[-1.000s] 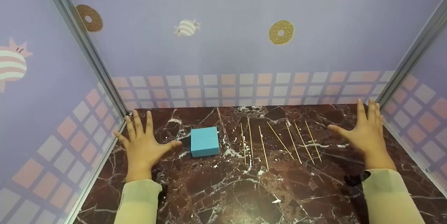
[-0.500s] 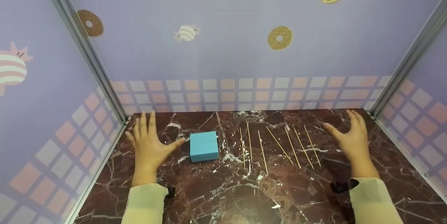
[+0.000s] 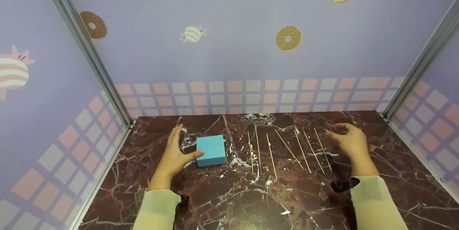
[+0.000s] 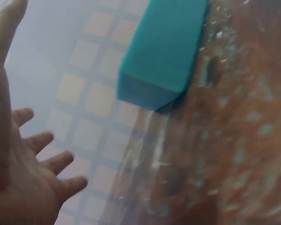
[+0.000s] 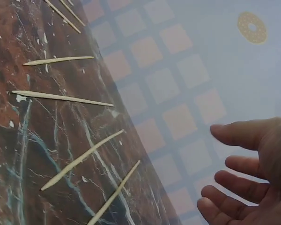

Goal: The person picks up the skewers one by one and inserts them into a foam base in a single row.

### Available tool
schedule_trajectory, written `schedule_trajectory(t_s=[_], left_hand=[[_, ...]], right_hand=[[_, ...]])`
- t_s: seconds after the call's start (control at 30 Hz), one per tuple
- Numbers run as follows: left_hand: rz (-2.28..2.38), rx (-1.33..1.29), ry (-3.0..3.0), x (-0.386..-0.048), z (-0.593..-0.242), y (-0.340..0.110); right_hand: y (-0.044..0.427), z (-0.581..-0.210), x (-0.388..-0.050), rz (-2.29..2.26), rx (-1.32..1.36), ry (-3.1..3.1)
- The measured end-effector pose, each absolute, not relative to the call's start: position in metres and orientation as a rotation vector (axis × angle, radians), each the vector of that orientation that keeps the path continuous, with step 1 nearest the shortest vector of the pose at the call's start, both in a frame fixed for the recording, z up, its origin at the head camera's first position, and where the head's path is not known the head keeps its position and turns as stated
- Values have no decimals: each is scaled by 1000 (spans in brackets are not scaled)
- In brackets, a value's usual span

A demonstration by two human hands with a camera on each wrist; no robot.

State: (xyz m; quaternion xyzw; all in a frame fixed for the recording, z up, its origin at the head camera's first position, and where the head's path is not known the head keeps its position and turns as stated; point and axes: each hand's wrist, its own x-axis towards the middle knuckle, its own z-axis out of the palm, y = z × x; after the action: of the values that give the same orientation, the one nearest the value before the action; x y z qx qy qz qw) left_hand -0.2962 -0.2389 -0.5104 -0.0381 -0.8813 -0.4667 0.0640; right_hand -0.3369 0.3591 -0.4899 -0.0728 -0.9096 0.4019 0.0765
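A blue block [image 3: 210, 147] with a row of tiny dark holes on top lies left of centre on the table. My left hand [image 3: 175, 160] is just left of it, thumb at the block's near left edge in the head view; whether it touches I cannot tell. In the left wrist view a gap shows between the hand [image 4: 33, 173] and the block [image 4: 161, 51]. Several thin wooden sticks [image 3: 271, 156] with pointed ends lie spread to the right of the block. My right hand [image 3: 351, 142] hovers right of the rightmost stick [image 3: 322, 149], fingers relaxed, holding nothing.
The table [image 3: 229, 205] is dark red marble pattern with white veins. A lilac back wall [image 3: 229, 58] with printed sweets and tiles stands behind it. Side walls [image 3: 71, 122] rise at left and right, joined by grey metal corner posts.
Both hands have moved inward: the left rightward to the block, the right leftward toward the sticks. The right fingers have bent more. Block and sticks stay put.
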Motion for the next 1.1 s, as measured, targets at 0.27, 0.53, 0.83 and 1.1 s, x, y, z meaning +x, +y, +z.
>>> schedule_trajectory(t_s=[0.27,0.53,0.83,1.1], left_hand=[[-1541,-60,-2725,-301,-531,-228],[-1640,-99,-2703,-308,-541,-220],[-1699,-115,-2631,-311,-545,-219],[-1744,-133,-2625,-311,-550,-218]], right_hand=[[355,-502,-342,1216,-206,-2822],[348,-511,-345,1283,-232,-2933],[345,-515,-348,1187,-218,-2987],[348,-519,-345,1097,-234,-3011]])
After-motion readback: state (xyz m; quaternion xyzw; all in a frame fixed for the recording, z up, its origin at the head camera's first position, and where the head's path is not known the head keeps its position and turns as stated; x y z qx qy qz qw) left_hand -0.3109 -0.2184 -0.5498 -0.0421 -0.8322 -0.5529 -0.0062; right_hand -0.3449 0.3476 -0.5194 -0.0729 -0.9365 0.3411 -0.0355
